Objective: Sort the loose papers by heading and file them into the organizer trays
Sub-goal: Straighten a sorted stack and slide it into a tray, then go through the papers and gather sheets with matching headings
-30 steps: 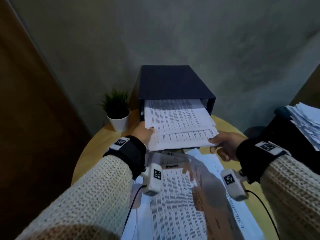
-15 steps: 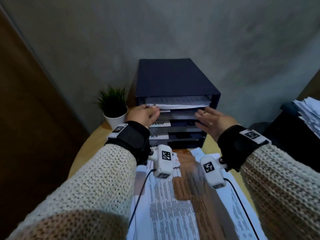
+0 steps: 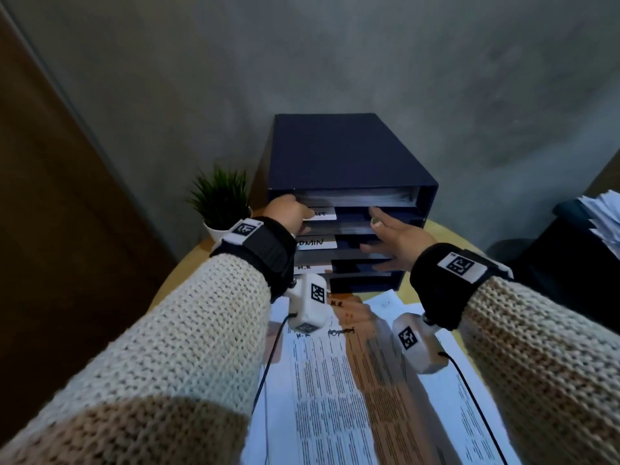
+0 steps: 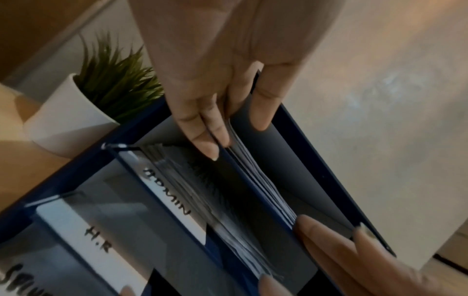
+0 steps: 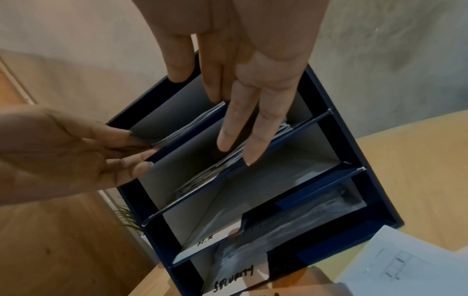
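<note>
Tabletop organizer (image 3: pixel 339 156); papers (image 3: pixel 355 198) now inside

There is one organizer (image 3: pixel 349 156) with four labelled trays. One potted plant (image 3: pixel 219 203) stands left of the organizer, and two hands (image 3: pixel 288 213) (image 3: pixel 396 236) are at its front.

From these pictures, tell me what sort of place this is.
Probably an office corner or home study. A dark blue organizer with labelled trays stands on a round wooden table against a grey wall, printed papers are spread in front, and a small potted plant sits beside it.
</note>
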`<state>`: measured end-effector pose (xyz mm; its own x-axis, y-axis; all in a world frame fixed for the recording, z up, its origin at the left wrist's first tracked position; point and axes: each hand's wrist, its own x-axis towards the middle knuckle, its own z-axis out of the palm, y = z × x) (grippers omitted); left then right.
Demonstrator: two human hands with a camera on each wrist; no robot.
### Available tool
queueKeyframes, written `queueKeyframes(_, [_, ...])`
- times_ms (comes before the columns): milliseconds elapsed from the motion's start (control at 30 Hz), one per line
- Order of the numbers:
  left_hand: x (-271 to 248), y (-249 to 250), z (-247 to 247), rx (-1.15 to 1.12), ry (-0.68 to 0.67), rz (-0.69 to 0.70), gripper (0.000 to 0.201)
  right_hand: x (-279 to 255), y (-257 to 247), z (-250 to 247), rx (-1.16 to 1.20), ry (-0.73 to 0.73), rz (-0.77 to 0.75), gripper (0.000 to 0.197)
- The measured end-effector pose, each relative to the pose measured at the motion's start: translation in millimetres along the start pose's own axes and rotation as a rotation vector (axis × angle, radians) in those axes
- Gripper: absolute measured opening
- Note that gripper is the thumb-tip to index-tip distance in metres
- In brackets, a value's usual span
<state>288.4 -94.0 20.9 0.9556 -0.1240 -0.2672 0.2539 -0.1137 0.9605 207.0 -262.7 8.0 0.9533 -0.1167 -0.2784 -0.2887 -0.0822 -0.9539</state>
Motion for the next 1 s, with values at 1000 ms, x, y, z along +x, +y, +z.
queueKeyframes(1000, [-170,-194,-42,0.627,0.095,-0.295,0.042,-146,145,20,-0.892,-0.018,0.446,0.044])
